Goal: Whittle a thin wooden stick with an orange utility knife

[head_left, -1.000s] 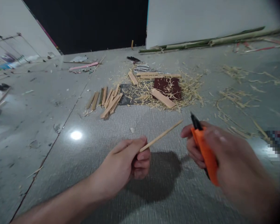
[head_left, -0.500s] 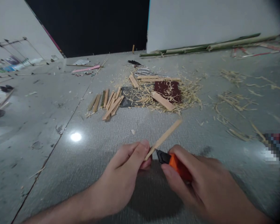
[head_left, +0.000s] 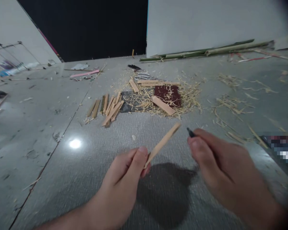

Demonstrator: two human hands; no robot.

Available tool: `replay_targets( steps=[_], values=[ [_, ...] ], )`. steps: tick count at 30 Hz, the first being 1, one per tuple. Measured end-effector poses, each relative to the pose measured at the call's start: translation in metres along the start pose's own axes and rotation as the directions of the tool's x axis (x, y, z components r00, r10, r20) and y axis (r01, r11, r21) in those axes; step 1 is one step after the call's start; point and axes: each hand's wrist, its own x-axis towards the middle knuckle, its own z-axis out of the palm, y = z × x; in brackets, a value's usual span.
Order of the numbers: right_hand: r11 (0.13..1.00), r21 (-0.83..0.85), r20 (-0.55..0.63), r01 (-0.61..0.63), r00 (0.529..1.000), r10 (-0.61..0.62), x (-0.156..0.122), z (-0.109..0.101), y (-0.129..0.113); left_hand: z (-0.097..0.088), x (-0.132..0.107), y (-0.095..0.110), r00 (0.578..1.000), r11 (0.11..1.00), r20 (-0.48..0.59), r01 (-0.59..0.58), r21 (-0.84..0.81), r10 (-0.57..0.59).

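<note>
Left hand pinching a thin bamboo strip at its lower end, strip angled up-right over the floor, right hand closed on a knife (only its dark tip shows) — just beside the strip's upper end, apart.

I can read no text, label, brand, number or sign anywhere around the red-brown sheet lying in the shavings, and the patch to its right near the frame's edge is pixelated past reading.
</note>
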Motion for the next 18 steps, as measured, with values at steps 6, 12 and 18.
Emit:
replay_targets(
  steps=[6,12,18],
  values=[
    [0.97,0.037,0.078,0.241,0.967,-0.243,-0.018,0.012,-0.015,-0.001,-0.003,-0.003,0.997,0.99,0.0,-0.076,0.123,0.077],
    [0.957,-0.04,0.107,0.288,0.953,-0.282,-0.02,0.018,-0.015,-0.001,-0.009,-0.007,0.994,0.988,0.043,-0.108,0.108,0.104],
    [0.97,-0.163,0.06,0.181,0.983,-0.174,-0.017,0.025,-0.014,-0.001,-0.002,-0.008,0.998,0.999,0.054,-0.032,0.014,0.032]
  ],
)
